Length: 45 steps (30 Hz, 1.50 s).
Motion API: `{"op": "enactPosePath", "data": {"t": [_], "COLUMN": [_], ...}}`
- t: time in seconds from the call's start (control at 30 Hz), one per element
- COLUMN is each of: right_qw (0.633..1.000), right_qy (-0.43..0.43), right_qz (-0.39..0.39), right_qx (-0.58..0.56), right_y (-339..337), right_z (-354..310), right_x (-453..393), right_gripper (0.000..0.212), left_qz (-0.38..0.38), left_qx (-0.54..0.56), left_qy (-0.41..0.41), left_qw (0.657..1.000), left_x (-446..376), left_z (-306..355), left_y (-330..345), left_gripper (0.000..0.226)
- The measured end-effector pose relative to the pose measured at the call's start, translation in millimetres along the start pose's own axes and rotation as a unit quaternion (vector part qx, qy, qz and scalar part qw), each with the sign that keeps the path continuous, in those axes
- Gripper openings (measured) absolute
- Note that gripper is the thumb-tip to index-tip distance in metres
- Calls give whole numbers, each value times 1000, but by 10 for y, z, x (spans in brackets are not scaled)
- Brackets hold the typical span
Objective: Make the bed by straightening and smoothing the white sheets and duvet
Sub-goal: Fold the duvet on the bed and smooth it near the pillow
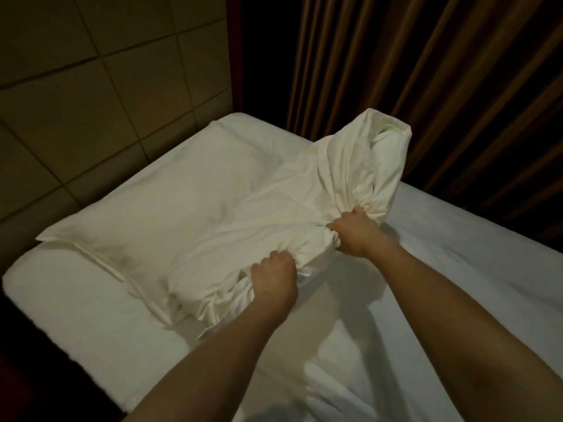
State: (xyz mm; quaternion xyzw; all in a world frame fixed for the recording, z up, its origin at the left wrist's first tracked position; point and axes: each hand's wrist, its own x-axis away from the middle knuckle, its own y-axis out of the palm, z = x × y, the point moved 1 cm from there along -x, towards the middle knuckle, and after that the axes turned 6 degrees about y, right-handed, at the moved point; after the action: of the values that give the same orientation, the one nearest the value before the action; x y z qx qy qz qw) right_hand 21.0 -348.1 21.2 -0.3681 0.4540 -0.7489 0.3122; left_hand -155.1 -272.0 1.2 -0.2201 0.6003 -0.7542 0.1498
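head view: both arms reach out over the bed, and both hands are busy. the left hand is curled into a fist round a bunch of white cloth at the near edge of a crumpled bundle. the right hand grips a second gather of the same cloth, just beside the left, fingers buried in the folds. the bundle lies near the head of the bed, partly on top of a flat pillow that sits against the padded headboard. whether the bundle is a second pillow in its case or a wadded end of the duvet, i cannot tell.

its long axis runs from the hands away toward the far corner by the brown curtain, and the far end is puffed up off the bed, pointing at that curtain. the bottom sheet is creased on the right and rucked near the lower edge.

judging the step: this looks like gathering the loose cloth before straightening it, early in the job. the next move calls for a firm two-handed pull or shake to open the folds, then laying it square to the headboard and smoothing the sheet beneath.
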Motion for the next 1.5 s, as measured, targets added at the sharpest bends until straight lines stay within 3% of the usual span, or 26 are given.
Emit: {"op": "enactPosePath", "data": {"t": [0.23,0.37,0.5,0.6,0.63,0.7,0.73,0.8,0.87,0.9,1.07,1.1,1.2,1.37,1.5], "right_qw": [998,995,996,980,972,964,973,998,994,991,986,984,973,969,974], "right_qy": [-53,-55,-35,-13,1,12,10,-4,-27,-27,114,139,179,220,192], "right_qz": [34,48,-44,-191,-232,-265,-230,-64,87,106,-17,-11,-84,3,61], "right_qx": [17,61,63,52,43,33,27,-1,-56,-79,-117,-107,-115,-112,-103], "right_y": [516,916,1594,1680,1599,1322,1144,804,628,678,2087,2291,2525,2184,1800], "right_z": [511,845,784,661,638,596,574,494,360,317,358,437,669,921,1152], "right_x": [582,648,661,637,571,325,160,-212,-539,-655,-377,-330,-408,-655,-1067], "right_gripper": [27,41,45,54,51,43,39,39,46,49,71,77,86,82,74], "left_qz": [-17,-52,-180,-275,-266,-172,-105,-7,-27,-51,-77,-55,-117,-121,-90], "left_qx": [-25,-8,38,53,54,62,48,14,1,12,43,29,69,67,32], "left_qy": [-37,-59,-41,12,24,31,22,-6,-25,-33,-15,-9,6,51,83], "left_qw": [999,997,982,960,962,983,993,1000,999,998,996,998,991,989,992], "left_x": [367,387,363,279,215,16,-132,-465,-742,-794,32,140,176,-116,-657], "left_z": [865,1367,1477,1428,1381,1254,1169,1001,887,844,950,995,1315,1485,1602], "left_y": [323,635,1130,1224,1189,1036,940,735,677,768,2062,2268,2467,2206,1948], "left_gripper": [32,37,55,67,61,52,49,51,71,83,108,112,124,118,102]}}
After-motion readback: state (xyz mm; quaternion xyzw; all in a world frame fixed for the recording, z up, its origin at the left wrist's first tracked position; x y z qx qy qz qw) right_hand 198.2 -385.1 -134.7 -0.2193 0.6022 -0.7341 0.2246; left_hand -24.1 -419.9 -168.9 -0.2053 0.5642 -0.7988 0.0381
